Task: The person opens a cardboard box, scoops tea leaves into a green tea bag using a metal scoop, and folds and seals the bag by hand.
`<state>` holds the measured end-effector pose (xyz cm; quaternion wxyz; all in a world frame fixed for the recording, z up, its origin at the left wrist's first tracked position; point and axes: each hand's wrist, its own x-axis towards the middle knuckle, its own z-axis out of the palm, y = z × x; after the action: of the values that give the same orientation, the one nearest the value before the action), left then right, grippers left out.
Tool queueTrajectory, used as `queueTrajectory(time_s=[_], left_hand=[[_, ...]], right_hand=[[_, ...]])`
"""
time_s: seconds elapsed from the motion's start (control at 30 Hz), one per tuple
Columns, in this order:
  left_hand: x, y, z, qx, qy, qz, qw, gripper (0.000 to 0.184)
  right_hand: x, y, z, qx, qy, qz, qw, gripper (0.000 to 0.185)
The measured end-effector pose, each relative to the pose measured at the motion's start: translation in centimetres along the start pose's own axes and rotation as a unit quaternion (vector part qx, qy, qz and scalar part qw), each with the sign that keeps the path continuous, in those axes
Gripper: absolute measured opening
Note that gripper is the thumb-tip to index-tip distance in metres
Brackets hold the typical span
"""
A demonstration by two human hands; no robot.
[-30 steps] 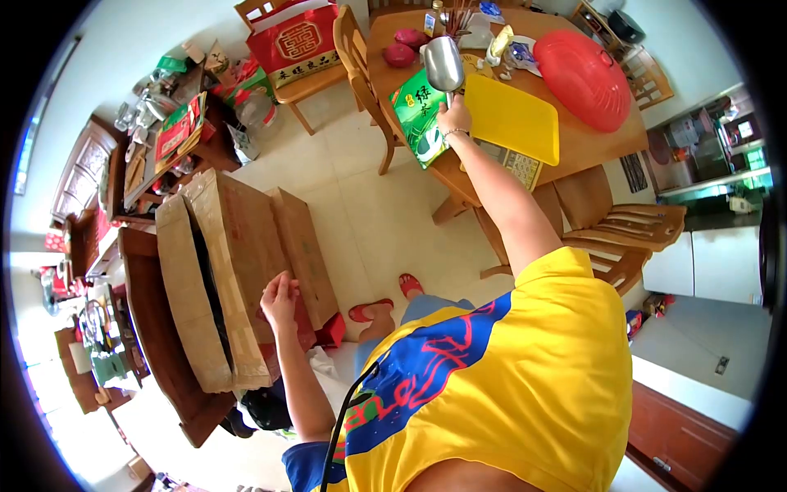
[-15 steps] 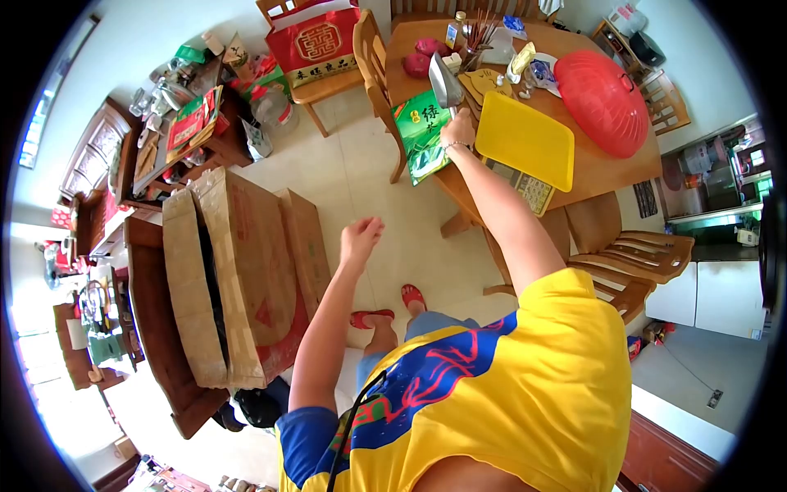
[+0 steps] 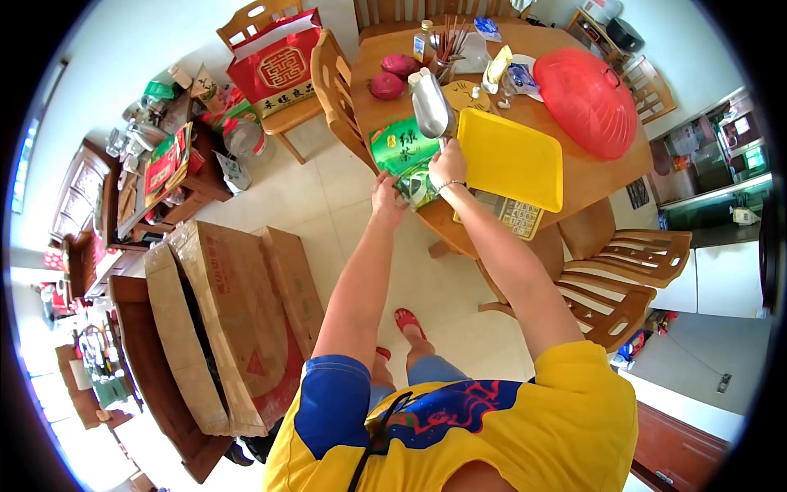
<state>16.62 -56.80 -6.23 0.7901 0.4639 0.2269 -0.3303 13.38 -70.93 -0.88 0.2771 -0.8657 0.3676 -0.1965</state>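
A metal scoop (image 3: 431, 107) is held by its handle in my right hand (image 3: 448, 167), its bowl pointing away over the table's left part. Under and beside it lies a green bag with Chinese characters (image 3: 402, 146), at the table's near left corner. My left hand (image 3: 388, 197) is closed on the bag's lower left edge. Right of my right hand rests a yellow tray (image 3: 510, 160), partly over a calculator (image 3: 520, 218). Beyond the scoop is a round yellow mat (image 3: 466, 96).
The wooden table (image 3: 590, 190) also bears a red mesh cover (image 3: 586, 102), purple-red fruits (image 3: 387, 85) and a holder of sticks (image 3: 443, 70). Chairs (image 3: 602, 307) stand at its near side. Large cardboard boxes (image 3: 238, 316) stand on the left; a red gift bag (image 3: 279, 67) sits on a chair.
My left hand has come up from beside the boxes to the green bag and taken hold of its edge. The scoop in my right hand has shifted slightly and shows its inside again.
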Motion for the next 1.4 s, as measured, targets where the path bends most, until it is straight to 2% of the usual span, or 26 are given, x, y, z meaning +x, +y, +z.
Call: queueTrajectory(time_s=[0.03,0.07,0.1,0.13,0.17,0.2,0.27,0.33,0.4,0.53,0.6,0.67,0.7,0.73,0.77,0.8,0.87,0.9,0.93,1.0,1.07,1.13,1.2,1.27,1.33,1.4], left_hand=[[0.6,-0.3,0.3,0.022,-0.012,0.020,0.999,0.070],[0.7,-0.6,0.4,0.025,-0.011,0.018,0.999,0.070],[1.1,-1.3,0.4,0.245,0.028,0.132,0.960,0.072],[1.5,-1.8,0.2,0.449,0.065,0.239,0.859,0.075],[1.8,-2.0,-0.3,0.542,0.051,0.269,0.795,0.083],[1.7,-2.2,-0.1,0.540,0.052,0.268,0.796,0.083],[1.4,-2.5,0.2,0.756,0.011,0.189,0.626,0.084],[0.8,-2.4,0.3,0.771,-0.012,0.187,0.608,0.083],[0.2,-2.6,1.0,0.807,-0.014,0.201,0.555,0.081],[0.2,-1.2,2.1,0.791,-0.009,0.197,0.579,0.076],[2.3,-1.5,1.1,0.780,-0.008,0.213,0.588,0.072],[6.1,-2.8,-1.4,0.764,-0.024,0.286,0.577,0.069],[4.0,-1.4,-1.2,0.759,-0.041,0.273,0.589,0.062],[3.9,-1.1,-1.8,0.776,-0.044,0.287,0.560,0.059],[3.7,-1.2,-2.6,0.716,-0.040,0.279,0.639,0.058],[3.5,-1.2,-3.2,0.689,-0.030,0.289,0.665,0.058],[2.2,-0.7,-4.5,0.670,-0.010,0.282,0.687,0.038],[0.5,0.2,-5.2,0.678,0.005,0.337,0.653,0.029],[-0.3,0.5,-6.6,0.626,0.007,0.307,0.717,0.024],[-1.3,0.7,-8.9,0.600,0.061,0.305,0.737,0.025],[-5.0,1.9,-10.8,0.587,0.084,0.307,0.744,0.026],[-8.0,3.0,-13.4,0.543,0.109,0.329,0.765,0.026],[-10.8,4.9,-17.1,0.500,0.134,0.353,0.779,0.027],[-14.2,6.3,-22.0,0.457,0.194,0.340,0.798,0.028],[-18.9,8.9,-28.2,0.459,0.281,0.326,0.777,0.030],[-22.1,10.5,-35.9,0.414,0.378,0.433,0.706,0.030]], right_hand=[[-0.2,0.2,0.3,-0.015,0.030,-0.017,0.999,0.029],[-0.3,0.3,0.6,-0.030,0.060,-0.035,0.997,0.027],[-0.2,0.2,0.3,-0.040,0.057,-0.037,0.997,0.025],[-0.1,0.1,0.2,-0.041,0.055,-0.035,0.997,0.025],[0.1,-0.3,0.1,-0.043,0.039,-0.018,0.998,0.024],[0.4,-0.6,-0.1,-0.045,0.024,-0.003,0.999,0.024],[1.1,-1.0,-1.0,-0.036,-0.025,0.007,0.999,0.025],[1.4,-1.6,-1.8,0.005,-0.098,0.000,0.995,0.027],[-0.2,-2.0,-1.5,0.021,-0.103,-0.003,0.994,0.029],[-3.7,0.4,3.1,0.016,-0.093,0.000,0.996,0.030],[-5.1,1.7,4.9,0.018,-0.086,0.008,0.996,0.028],[-5.8,2.9,6.1,0.002,-0.070,0.009,0.998,0.027],[-5.8,3.3,5.9,0.012,-0.074,-0.011,0.997,0.028],[-5.7,4.1,6.7,-0.010,-0.071,-0.030,0.997,0.030],[-5.5,4.8,7.0,-0.020,-0.065,-0.040,0.997,0.029],[-4.8,5.4,7.3,-0.055,-0.074,-0.033,0.995,0.028],[-4.1,5.6,7.4,-0.079,-0.068,-0.025,0.994,0.029],[-3.3,5.8,7.7,-0.087,-0.068,-0.042,0.993,0.031],[-3.7,4.9,7.0,-0.111,-0.072,-0.050,0.990,0.036],[-4.5,2.9,5.5,-0.158,-0.078,-0.067,0.982,0.050],[-7.3,-0.9,2.5,-0.219,-0.071,-0.037,0.973,0.067],[-9.7,-1.8,2.7,-0.202,0.044,-0.200,0.958,0.063],[-12.3,-4.2,4.5,-0.113,0.026,-0.259,0.959,0.058],[-16.6,-7.1,6.7,0.065,-0.093,-0.330,0.937,0.041],[-22.5,-12.6,7.6,0.098,-0.248,-0.350,0.898,0.019],[-28.5,-18.2,8.8,0.134,-0.316,-0.446,0.826,0.012]])
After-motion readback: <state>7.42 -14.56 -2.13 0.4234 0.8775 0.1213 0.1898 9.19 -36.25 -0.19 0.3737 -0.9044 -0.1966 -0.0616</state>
